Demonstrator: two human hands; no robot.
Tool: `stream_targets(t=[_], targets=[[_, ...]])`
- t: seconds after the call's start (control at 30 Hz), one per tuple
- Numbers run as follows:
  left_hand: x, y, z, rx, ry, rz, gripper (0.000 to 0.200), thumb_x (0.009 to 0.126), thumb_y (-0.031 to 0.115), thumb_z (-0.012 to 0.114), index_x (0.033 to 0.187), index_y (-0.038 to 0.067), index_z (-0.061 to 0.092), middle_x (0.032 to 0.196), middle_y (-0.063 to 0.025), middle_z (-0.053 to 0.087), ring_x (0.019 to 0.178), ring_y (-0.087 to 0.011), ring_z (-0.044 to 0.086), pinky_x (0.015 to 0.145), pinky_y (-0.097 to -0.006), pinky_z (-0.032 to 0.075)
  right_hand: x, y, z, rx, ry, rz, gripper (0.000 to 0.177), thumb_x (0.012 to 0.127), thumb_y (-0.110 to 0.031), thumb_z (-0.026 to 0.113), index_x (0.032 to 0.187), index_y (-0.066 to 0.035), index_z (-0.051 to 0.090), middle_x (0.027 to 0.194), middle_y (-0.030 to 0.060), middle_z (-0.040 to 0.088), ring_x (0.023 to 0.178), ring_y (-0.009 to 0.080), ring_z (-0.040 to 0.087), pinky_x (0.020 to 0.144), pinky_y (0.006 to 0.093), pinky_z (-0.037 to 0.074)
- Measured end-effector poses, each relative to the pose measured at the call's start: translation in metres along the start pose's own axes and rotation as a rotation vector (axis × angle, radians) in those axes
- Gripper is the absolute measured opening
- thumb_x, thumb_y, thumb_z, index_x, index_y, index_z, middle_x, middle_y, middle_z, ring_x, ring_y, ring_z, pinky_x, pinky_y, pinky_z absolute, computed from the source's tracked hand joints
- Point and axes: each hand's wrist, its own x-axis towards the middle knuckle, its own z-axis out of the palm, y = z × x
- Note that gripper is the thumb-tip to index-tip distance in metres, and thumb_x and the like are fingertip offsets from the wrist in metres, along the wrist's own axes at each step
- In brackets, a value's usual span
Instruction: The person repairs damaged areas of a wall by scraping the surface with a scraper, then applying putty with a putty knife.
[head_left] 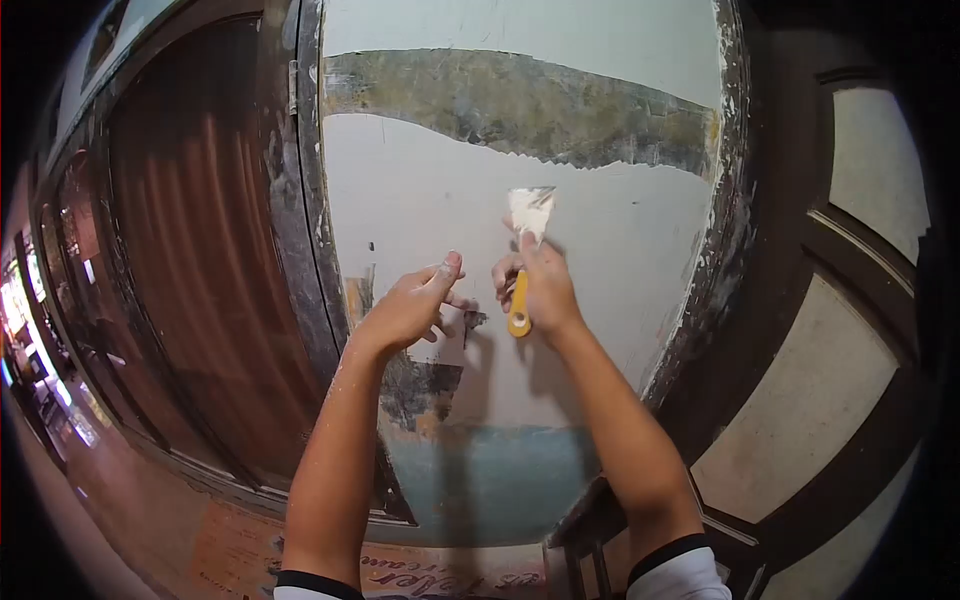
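A scraper with a yellow handle and a wide metal blade smeared with white paste is in my right hand. My right hand's fingers wrap round the handle, with the blade pointing up before the wall. To its left, my left hand is raised with thumb and fingers apart, holding nothing, and whitish residue marks its fingertips. Behind both hands is the wall panel, coated white, with a bare grey-green band across its upper part. A dark rough patch lies below my left hand.
A window frame with a reddish curtain stands on the left. On the right is a dark wooden door with pale panels. Teal paint covers the wall's lower part, above a printed sheet on the floor.
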Motion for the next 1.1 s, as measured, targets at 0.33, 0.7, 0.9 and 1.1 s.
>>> stream_targets(t=[0.33,0.7,0.9,1.1], targets=[[0.015,-0.161,0.104,-0.519,0.339,0.162,0.046,0.111,0.044,0.049,0.129,0.003,0.062,0.111,-0.0061,0.067,0.1,-0.0167,0.065,0.084,-0.0339,0.056,-0.055,0.147,-0.02,-1.058,-0.649,-0.116,0.076,0.096,-0.023,0.061,0.161,-0.002,0.029,0.14,0.0384,0.052,0.127,0.0477,0.056,0.11,0.0523,0.044],[-0.058,-0.223,0.111,0.151,0.923,-0.023,0.057,0.109,0.021,0.051,0.16,0.002,0.033,0.133,-0.0272,0.055,0.125,-0.0443,0.055,0.104,-0.0481,0.044,0.064,-0.053,0.006,-1.654,-0.376,-1.134,0.066,0.094,-0.034,0.066,0.156,-0.024,0.047,0.171,0.0103,0.027,0.159,0.0379,0.016,0.127,0.0588,0.016],[-0.07,-0.226,0.1,0.366,1.016,-0.002,0.06,0.102,0.02,0.063,0.155,0.004,0.042,0.109,-0.0182,0.061,0.098,-0.0366,0.063,0.087,-0.0429,0.051,0.149,-0.076,-0.006,-1.887,0.016,-1.353,0.064,0.098,-0.052,0.058,0.159,-0.04,0.041,0.17,-0.0068,0.03,0.159,0.0236,0.022,0.129,0.0561,0.015],[-0.055,-0.262,0.121,0.314,0.984,0.05,0.065,0.097,0.012,0.069,0.154,-0.003,0.041,0.103,-0.018,0.062,0.093,-0.0318,0.06,0.084,-0.038,0.05,0.163,-0.073,-0.015,-1.747,0.037,-1.576,0.059,0.095,-0.05,0.061,0.153,-0.039,0.052,0.167,-0.0079,0.038,0.155,0.0241,0.033,0.127,0.0542,0.019]])
